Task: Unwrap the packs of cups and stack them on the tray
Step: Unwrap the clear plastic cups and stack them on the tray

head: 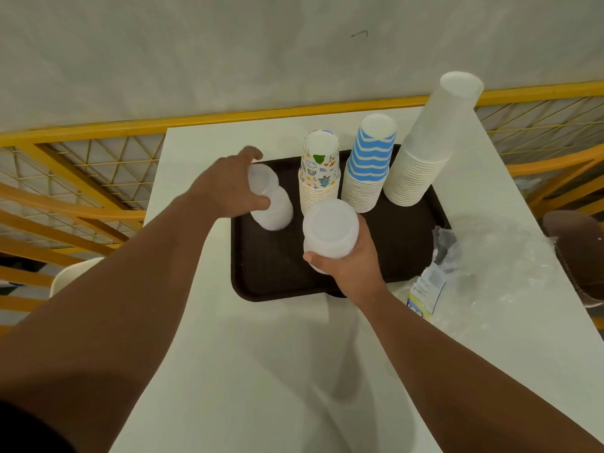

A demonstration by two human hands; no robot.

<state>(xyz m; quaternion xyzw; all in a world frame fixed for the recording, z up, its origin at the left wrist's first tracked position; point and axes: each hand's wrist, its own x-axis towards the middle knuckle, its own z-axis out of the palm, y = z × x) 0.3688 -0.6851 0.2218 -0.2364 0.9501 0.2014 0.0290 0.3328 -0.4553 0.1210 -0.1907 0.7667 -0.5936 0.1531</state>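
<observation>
A white counter (261, 354) fills the lower middle of the frame, running up to a pale wall (196, 44) across the top. Behind the counter, on the left and the upper right, a yellow metal frame with wire mesh (81, 158) stands against the wall.

A dark brown tray (271, 273) lies at the centre of the counter. Along its far edge three upside-down stacks stand in a row: a stack of patterned cups (318, 171), a stack of blue-and-white striped cups (369, 165) to its right, and a tall stack of plain white cups (425, 148) leaning toward the upper right of the frame.

The left hand (228, 188), at the tray's upper left corner, is curled round a short stack of translucent plastic cups (273, 204), thumb on the near side and fingers over the far side; the stack's lower end sits at the tray surface. The right hand (349, 259), near the middle of the tray, grips a second stack of translucent cups (328, 227) from below, base facing up, held above the tray.

To the right of the tray, crumpled clear plastic wrapping (483, 256) lies on the counter, with a printed label (425, 292) at its near edge. A brown chair seat (578, 250) shows at the right edge of the frame.
</observation>
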